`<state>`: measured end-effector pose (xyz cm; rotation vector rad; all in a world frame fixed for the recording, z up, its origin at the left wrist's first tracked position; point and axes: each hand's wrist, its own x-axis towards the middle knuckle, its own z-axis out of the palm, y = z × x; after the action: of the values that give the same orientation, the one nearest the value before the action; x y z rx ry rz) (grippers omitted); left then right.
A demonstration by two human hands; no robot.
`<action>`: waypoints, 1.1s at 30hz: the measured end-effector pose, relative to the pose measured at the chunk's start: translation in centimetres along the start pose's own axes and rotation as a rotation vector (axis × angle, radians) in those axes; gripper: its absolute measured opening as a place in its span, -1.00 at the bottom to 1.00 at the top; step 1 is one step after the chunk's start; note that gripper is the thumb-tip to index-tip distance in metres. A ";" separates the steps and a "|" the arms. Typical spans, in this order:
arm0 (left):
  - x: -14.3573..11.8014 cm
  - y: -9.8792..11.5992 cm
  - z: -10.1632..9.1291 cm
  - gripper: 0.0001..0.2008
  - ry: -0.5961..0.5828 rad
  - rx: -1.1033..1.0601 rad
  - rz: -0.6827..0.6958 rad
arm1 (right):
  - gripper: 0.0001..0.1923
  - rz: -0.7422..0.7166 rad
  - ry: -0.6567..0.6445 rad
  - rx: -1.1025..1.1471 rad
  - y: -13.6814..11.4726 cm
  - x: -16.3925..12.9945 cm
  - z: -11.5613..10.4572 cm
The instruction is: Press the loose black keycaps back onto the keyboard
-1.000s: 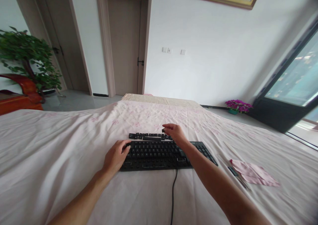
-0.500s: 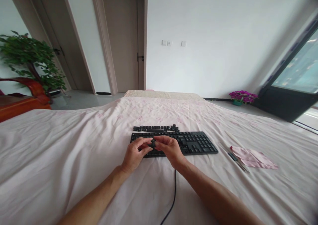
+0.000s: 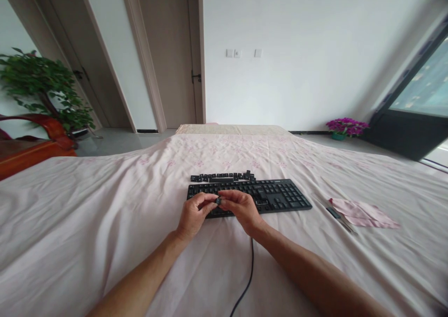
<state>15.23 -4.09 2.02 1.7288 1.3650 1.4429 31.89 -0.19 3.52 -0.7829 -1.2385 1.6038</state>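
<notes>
Over the front left part of a black keyboard (image 3: pixel 285 196), my left hand (image 3: pixel 193 214) and my right hand (image 3: pixel 242 208) meet at the fingertips. Between them is a small black keycap (image 3: pixel 219 200), pinched by the fingers of both hands. Behind the keyboard lies a row of loose black keycaps (image 3: pixel 224 175), with a long space bar keycap (image 3: pixel 221 180) in front of the row. Part of the keyboard's lower left is hidden under my hands; a gap with keys off shows just right of my right hand.
A pink cloth (image 3: pixel 364 213) lies to the right, with tweezers (image 3: pixel 345 223) and a small dark tool (image 3: pixel 332 212) beside it. The keyboard cable (image 3: pixel 251 270) runs toward me over the wrinkled pink bedsheet (image 3: pixel 140 196).
My head view has shifted slightly, so the keyboard appears a little higher and to the right. Both hands stay together at the keycap, whose angle between the fingertips has changed.
</notes>
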 end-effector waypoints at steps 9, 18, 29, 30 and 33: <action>-0.1 -0.4 0.1 -0.79 -0.005 -0.068 -0.068 | -0.65 0.016 0.005 -0.048 0.4 -0.2 -0.2; -0.1 -0.2 0.1 -0.84 -0.001 -0.007 0.022 | -0.67 0.020 -0.007 -0.105 0.5 -0.3 -0.3; -0.1 0.7 -0.5 -0.87 -0.011 0.256 0.299 | -0.61 0.018 -0.027 -0.157 0.1 -0.6 -0.2; -0.2 0.7 -0.5 -0.87 -0.013 0.266 0.315 | -0.61 0.015 -0.025 -0.158 0.1 -0.6 -0.2; -0.3 0.7 -0.3 -0.87 -0.014 0.287 0.329 | -0.60 0.012 -0.024 -0.171 -0.1 -0.7 -0.1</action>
<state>15.20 -4.69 2.64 2.2288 1.3821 1.4512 32.24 -0.77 3.55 -0.8813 -1.4048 1.5354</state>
